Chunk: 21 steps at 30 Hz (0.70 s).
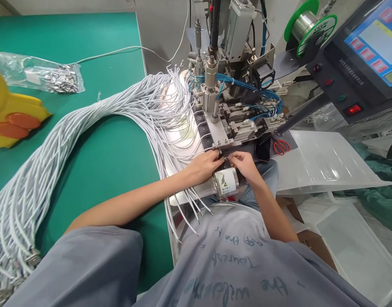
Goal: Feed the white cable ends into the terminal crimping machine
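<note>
Obscuring a tiny piece [226, 158] — shape unclear — right-hand fingers [236, 155] pinch it.

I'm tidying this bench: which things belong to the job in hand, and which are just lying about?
Likely the job's:
white cables
machine, with left hand and right hand at its front
control screen
wire spool
bag of small metal parts

Probably just lying about:
dark phone
yellow-and-orange object
red-handled scissors, though possibly a tool
</note>
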### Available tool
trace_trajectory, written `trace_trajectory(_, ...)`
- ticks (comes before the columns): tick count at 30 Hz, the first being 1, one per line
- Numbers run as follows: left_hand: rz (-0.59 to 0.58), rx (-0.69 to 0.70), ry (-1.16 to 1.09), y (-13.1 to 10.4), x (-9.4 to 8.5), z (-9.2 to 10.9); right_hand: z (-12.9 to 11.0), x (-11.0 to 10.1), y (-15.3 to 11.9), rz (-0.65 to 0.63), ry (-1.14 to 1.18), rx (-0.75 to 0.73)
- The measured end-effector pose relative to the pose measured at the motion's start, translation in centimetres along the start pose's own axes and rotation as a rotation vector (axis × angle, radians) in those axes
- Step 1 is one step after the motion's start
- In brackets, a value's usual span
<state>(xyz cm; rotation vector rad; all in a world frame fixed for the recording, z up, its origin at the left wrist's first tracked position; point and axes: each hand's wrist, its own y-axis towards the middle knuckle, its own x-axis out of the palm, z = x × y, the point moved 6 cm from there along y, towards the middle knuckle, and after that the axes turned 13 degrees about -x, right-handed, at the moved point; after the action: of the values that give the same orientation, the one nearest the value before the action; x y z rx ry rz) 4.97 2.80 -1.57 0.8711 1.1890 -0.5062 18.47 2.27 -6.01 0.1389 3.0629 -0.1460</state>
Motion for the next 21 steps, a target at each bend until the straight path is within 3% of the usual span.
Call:
trace_trajectory(8,0.015,0.013,0.014,-0.04,0.07,0.00,0.39,-0.21,-0.39,-0.017,-0.015,0.054)
trace_trajectory(14,-0.071,0.005,0.045,0.07,0.21,-0.02,0.60,-0.19,-0.22,-0.005,0.044,0.101)
trace_trajectory(21,-0.138,0.060,0.126,0.41,-0.41,0.81,0.65,0.03,0.18,-0.033,-0.041,0.057)
